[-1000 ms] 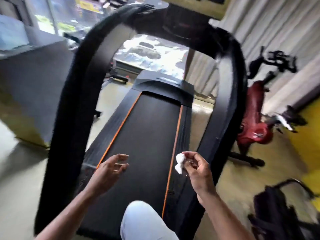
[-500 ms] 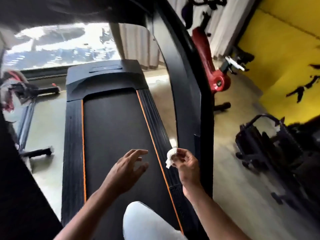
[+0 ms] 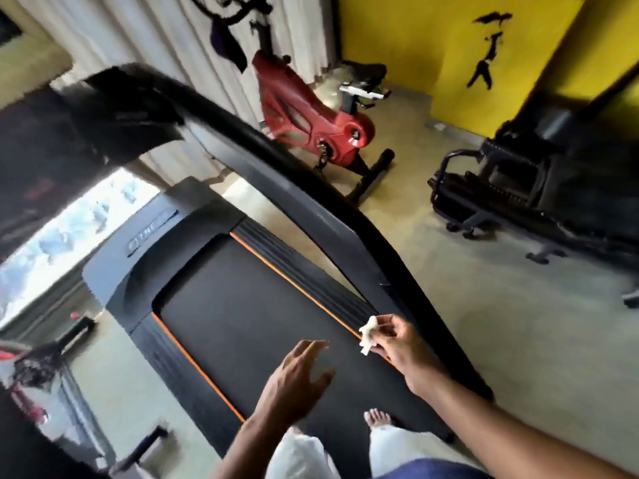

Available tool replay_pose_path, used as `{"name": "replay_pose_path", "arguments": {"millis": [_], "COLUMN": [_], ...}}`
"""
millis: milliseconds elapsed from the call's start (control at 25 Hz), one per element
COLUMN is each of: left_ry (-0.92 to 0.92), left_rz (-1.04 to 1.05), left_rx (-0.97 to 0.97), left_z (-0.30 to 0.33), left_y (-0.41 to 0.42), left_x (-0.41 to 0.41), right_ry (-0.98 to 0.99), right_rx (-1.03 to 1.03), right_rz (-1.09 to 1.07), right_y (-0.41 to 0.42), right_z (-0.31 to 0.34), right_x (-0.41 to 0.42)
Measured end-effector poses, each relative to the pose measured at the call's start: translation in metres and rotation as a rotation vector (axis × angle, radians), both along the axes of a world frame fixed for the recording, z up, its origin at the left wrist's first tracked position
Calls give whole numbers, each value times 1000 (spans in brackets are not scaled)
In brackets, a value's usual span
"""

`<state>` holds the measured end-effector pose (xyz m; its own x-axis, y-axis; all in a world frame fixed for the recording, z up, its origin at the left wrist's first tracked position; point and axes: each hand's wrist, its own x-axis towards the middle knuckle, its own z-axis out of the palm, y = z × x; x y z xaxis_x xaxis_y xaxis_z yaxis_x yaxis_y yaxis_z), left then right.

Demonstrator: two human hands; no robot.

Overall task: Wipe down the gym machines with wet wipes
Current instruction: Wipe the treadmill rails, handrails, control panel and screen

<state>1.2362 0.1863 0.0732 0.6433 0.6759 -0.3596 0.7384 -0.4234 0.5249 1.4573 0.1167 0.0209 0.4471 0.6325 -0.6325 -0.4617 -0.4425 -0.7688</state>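
Observation:
I stand on a black treadmill (image 3: 242,323) with orange stripes along its belt. My right hand (image 3: 403,347) pinches a small crumpled white wet wipe (image 3: 367,335) above the belt's right orange stripe, close to the right handrail upright (image 3: 345,216). My left hand (image 3: 297,382) hovers over the belt with fingers spread and relaxed, holding nothing. The treadmill's console (image 3: 69,133) is a blurred dark mass at upper left.
A red exercise bike (image 3: 311,119) stands beyond the right handrail by the curtains. A black machine (image 3: 539,188) sits at the right against the yellow wall (image 3: 432,46). Another red and black machine (image 3: 31,375) is at the left edge. My bare foot (image 3: 378,418) rests on the belt.
The view swung right and tilted, bringing the red bike and yellow wall into sight. Both hands stayed over the belt, the right still pinching the wipe near the right stripe.

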Motion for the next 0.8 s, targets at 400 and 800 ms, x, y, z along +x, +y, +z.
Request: {"name": "replay_pose_path", "arguments": {"millis": [400,800], "left_ry": [180,88], "left_rz": [-771,-1549], "left_rx": [287,727], "left_z": [30,32], "left_y": [188,260], "left_x": [12,211], "right_ry": [28,189], "right_rx": [55,-7], "right_rz": [-574,-1033], "right_y": [22,30], "right_z": [1,-45], "right_x": [-82,-124]}}
